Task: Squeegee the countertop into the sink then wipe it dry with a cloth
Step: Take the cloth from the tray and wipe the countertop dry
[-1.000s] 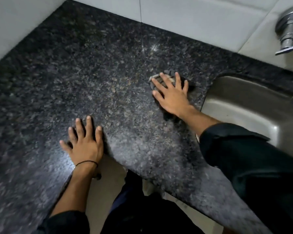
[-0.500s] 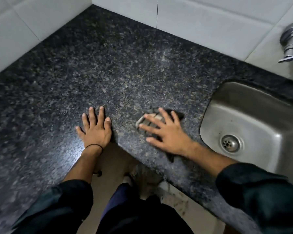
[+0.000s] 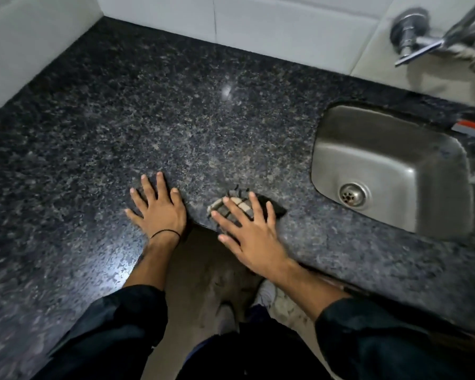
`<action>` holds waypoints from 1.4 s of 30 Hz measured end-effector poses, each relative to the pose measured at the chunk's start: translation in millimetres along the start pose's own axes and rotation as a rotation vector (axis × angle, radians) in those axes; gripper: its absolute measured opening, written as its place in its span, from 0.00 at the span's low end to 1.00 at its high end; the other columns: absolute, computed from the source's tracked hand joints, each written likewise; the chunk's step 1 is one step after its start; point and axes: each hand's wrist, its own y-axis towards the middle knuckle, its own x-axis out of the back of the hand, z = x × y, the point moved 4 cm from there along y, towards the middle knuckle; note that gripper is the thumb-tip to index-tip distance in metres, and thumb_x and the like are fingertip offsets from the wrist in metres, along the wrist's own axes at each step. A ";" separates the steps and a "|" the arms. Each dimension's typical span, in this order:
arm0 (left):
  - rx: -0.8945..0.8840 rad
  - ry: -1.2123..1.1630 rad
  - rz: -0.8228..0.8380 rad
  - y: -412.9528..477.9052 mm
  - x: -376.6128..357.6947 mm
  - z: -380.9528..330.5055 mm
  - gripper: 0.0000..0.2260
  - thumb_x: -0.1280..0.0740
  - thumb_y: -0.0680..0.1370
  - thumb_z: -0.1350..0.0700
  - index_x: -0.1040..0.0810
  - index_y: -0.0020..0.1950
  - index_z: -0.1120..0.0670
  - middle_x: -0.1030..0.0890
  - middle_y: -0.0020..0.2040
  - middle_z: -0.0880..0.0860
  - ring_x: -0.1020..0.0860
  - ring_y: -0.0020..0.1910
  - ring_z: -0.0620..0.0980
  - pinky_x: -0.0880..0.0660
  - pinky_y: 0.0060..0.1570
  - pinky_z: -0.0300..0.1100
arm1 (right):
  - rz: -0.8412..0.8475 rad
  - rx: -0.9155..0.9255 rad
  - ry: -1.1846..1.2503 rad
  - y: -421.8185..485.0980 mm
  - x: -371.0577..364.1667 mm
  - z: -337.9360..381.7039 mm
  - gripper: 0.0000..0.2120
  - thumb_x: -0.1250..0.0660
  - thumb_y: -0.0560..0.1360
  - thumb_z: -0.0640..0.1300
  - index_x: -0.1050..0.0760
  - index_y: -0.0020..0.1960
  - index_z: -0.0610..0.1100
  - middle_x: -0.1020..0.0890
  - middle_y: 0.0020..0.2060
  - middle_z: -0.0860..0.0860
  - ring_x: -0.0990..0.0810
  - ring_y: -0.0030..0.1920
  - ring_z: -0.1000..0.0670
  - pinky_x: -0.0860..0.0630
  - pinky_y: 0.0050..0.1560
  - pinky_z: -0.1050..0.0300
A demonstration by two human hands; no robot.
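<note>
My right hand point(image 3: 247, 231) lies flat with spread fingers on a small checked cloth point(image 3: 237, 202), pressing it onto the dark speckled granite countertop point(image 3: 176, 119) near the inner corner of its front edge. Most of the cloth is hidden under the palm. My left hand point(image 3: 158, 208) rests flat and empty on the counter just left of it, fingers apart, a black band on the wrist. The steel sink point(image 3: 395, 149) with its drain point(image 3: 353, 195) is sunk into the counter to the right. A red and grey strip, possibly the squeegee point(image 3: 470, 128), shows at the sink's far right rim.
White tiled walls point(image 3: 285, 28) close off the back and left of the L-shaped counter. A chrome tap point(image 3: 422, 42) sticks out of the wall above the sink. Below the counter edge are my legs, shoes and the floor point(image 3: 203, 270).
My right hand has slid the cloth from the back beside the sink toward the front edge, close to my left hand. The left hand has stayed flat on the counter.
</note>
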 end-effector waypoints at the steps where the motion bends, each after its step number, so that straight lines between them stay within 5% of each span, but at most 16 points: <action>1: -0.042 -0.001 -0.021 -6.4 -0.6 -7.0 0.25 0.50 0.83 0.44 0.48 0.80 0.44 0.53 0.82 0.49 0.56 0.80 0.57 0.58 0.73 0.67 | 0.004 0.004 -0.010 -12.6 0.1 -13.5 0.24 0.54 0.81 0.65 0.49 0.76 0.67 0.48 0.79 0.59 0.55 0.78 0.37 0.55 0.73 0.30; 6: -0.501 -0.020 0.092 -71.3 -27.2 -77.3 0.22 0.49 0.83 0.45 0.41 0.78 0.44 0.47 0.81 0.49 0.51 0.80 0.54 0.54 0.73 0.62 | 0.000 -0.372 -0.035 -74.7 16.3 -118.9 0.25 0.56 0.79 0.67 0.52 0.75 0.70 0.50 0.79 0.62 0.53 0.79 0.40 0.51 0.72 0.30; 10: -0.735 0.094 0.344 -109.3 -67.3 -101.1 0.24 0.53 0.83 0.42 0.50 0.79 0.40 0.56 0.81 0.45 0.59 0.80 0.51 0.61 0.74 0.62 | -0.088 -0.882 0.102 -100.9 22.3 -146.0 0.25 0.52 0.79 0.65 0.49 0.76 0.69 0.47 0.79 0.59 0.54 0.78 0.37 0.56 0.72 0.29; 12: -0.749 0.168 0.370 -110.9 -79.3 -97.8 0.25 0.54 0.83 0.39 0.55 0.79 0.38 0.60 0.81 0.44 0.63 0.79 0.51 0.66 0.73 0.61 | -0.142 -0.995 0.134 -97.6 16.2 -116.5 0.25 0.51 0.80 0.64 0.48 0.76 0.66 0.48 0.79 0.57 0.56 0.78 0.36 0.57 0.72 0.29; 19: -0.773 0.187 0.359 -112.5 -73.1 -95.8 0.26 0.53 0.82 0.37 0.55 0.79 0.37 0.59 0.81 0.44 0.62 0.79 0.52 0.64 0.73 0.61 | -0.020 -0.583 0.073 -140.4 14.0 -77.2 0.25 0.54 0.79 0.68 0.54 0.75 0.71 0.53 0.78 0.64 0.58 0.79 0.42 0.58 0.73 0.33; 27: -0.697 0.201 0.475 -117.8 -62.9 -112.9 0.26 0.47 0.82 0.42 0.49 0.79 0.40 0.56 0.81 0.47 0.59 0.80 0.55 0.58 0.73 0.66 | -0.086 -1.240 0.194 -190.4 25.3 -161.2 0.26 0.52 0.80 0.64 0.50 0.77 0.65 0.51 0.79 0.57 0.56 0.77 0.34 0.56 0.71 0.29; 31: -0.725 0.223 0.452 -115.0 -56.5 -117.4 0.26 0.43 0.81 0.44 0.43 0.79 0.43 0.50 0.81 0.50 0.52 0.79 0.59 0.50 0.72 0.67 | -0.172 -1.308 -0.011 -169.4 30.0 -134.2 0.24 0.46 0.81 0.56 0.38 0.76 0.53 0.37 0.75 0.48 0.38 0.68 0.30 0.38 0.64 0.34; 36: -0.843 0.049 0.255 -124.9 -42.6 -142.0 0.13 0.40 0.78 0.49 0.21 0.55 0.54 0.20 0.57 0.58 0.23 0.57 0.61 0.26 0.57 0.56 | -0.185 -1.101 -0.147 -169.6 36.6 -129.8 0.18 0.40 0.78 0.47 0.29 0.67 0.45 0.30 0.62 0.42 0.29 0.53 0.35 0.24 0.50 0.43; 42: -0.979 -0.152 0.386 -163.5 -54.1 -196.8 0.09 0.38 0.77 0.52 0.20 0.46 0.54 0.17 0.43 0.57 0.19 0.46 0.61 0.23 0.43 0.50 | -0.403 -0.946 0.245 -199.0 63.9 -165.3 0.17 0.37 0.77 0.43 0.23 0.64 0.48 0.23 0.59 0.47 0.23 0.57 0.41 0.28 0.60 0.51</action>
